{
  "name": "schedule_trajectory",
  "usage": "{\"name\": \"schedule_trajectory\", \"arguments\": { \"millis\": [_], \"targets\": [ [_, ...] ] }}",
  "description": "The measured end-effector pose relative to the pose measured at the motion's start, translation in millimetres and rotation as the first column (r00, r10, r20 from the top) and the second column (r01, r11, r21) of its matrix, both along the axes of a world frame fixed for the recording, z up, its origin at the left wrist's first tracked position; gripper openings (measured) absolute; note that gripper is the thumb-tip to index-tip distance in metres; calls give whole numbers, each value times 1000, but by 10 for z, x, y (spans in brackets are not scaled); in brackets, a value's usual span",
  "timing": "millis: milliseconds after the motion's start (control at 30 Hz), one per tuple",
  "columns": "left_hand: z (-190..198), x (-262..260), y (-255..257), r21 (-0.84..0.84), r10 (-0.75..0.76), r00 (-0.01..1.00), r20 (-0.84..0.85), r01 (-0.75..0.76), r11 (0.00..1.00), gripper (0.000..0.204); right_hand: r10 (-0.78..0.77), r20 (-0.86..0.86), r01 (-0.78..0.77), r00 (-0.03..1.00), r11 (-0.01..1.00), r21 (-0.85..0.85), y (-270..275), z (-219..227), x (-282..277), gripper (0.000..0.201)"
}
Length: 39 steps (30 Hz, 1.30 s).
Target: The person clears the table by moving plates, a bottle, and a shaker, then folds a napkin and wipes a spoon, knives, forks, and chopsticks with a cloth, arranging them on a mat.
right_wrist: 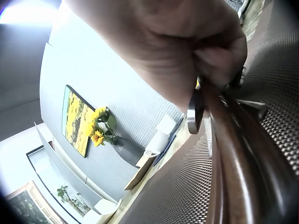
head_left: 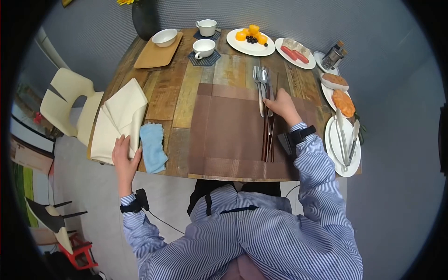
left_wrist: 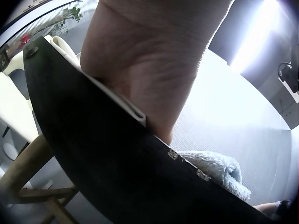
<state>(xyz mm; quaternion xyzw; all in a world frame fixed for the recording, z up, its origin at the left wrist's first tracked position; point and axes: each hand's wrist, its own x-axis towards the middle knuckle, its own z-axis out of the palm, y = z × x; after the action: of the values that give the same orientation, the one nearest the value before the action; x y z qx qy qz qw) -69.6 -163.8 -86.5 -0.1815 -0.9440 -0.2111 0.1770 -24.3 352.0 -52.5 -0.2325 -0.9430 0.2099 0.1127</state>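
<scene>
On the brown placemat (head_left: 224, 130), my right hand (head_left: 283, 106) grips a bundle of cutlery near its middle. A fork (head_left: 256, 72) and a spoon (head_left: 263, 75) point away from me, and long dark brown handles (head_left: 266, 140) run towards the table's front edge. In the right wrist view the fingers of this hand (right_wrist: 187, 42) curl round the brown handles (right_wrist: 233, 158). My left hand (head_left: 124, 158) rests on the folded cream cloth (head_left: 122, 105), fingers spread. Just right of it lies a fluffy blue cloth (head_left: 153, 148), also in the left wrist view (left_wrist: 212, 168).
Wooden tray (head_left: 154, 56) with a bowl (head_left: 164, 38) at back left. Two cups (head_left: 204, 48) are on dark coasters. Plates of fruit (head_left: 233, 44), sausages (head_left: 280, 44) and bread (head_left: 328, 93) curve along the back and right, beside a plate with tongs (head_left: 333, 156) and a dark vase (head_left: 145, 18).
</scene>
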Motion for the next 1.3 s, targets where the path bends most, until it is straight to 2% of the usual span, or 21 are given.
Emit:
{"name": "schedule_trajectory", "arguments": {
  "millis": [233,433,500,600,733,767,833,867,933,1067,1133,1267,1300],
  "targets": [
    [-7,-25,67,-43,28,999,19,-27,999,48,47,-83,-45,995,999,24,30,-10,140,50],
    [-38,-54,53,-39,22,999,24,-21,999,48,108,-191,-108,976,994,13,190,-142,200,33],
    [-35,-50,63,-39,18,1000,25,-17,999,48,82,-215,-116,973,982,-150,215,-125,226,26],
    [-4,-41,95,-35,18,1000,12,-18,999,48,34,-219,-88,975,966,-241,205,-35,306,23],
    [-4,-66,116,-28,15,1000,5,-15,999,48,45,-270,-112,962,966,-235,277,-45,450,19],
    [-24,-69,90,-55,12,1000,-7,-12,998,48,48,-281,-134,958,945,-297,249,-7,493,20],
    [-80,-87,71,-7,-17,1000,-20,17,1000,49,55,-293,-171,955,906,-386,210,8,579,19],
    [-19,-61,89,-21,21,1000,-22,-21,1000,49,94,-238,-191,967,885,-426,240,23,629,18],
    [55,-31,179,-7,7,1000,28,-7,1000,49,96,-202,-179,975,874,-452,124,160,733,18],
    [52,-42,210,9,45,998,33,-45,999,49,97,-191,-182,977,846,-502,85,212,883,17],
    [47,-61,224,-39,38,999,-12,-38,999,47,96,-195,-185,976,838,-513,83,241,957,16],
    [62,-130,253,-14,27,999,44,-27,1000,51,102,-196,-194,975,816,-544,22,312,1073,15],
    [112,-109,285,-56,34,999,-18,-35,998,51,95,-191,-185,977,819,-543,8,329,1098,15]
  ]
}}
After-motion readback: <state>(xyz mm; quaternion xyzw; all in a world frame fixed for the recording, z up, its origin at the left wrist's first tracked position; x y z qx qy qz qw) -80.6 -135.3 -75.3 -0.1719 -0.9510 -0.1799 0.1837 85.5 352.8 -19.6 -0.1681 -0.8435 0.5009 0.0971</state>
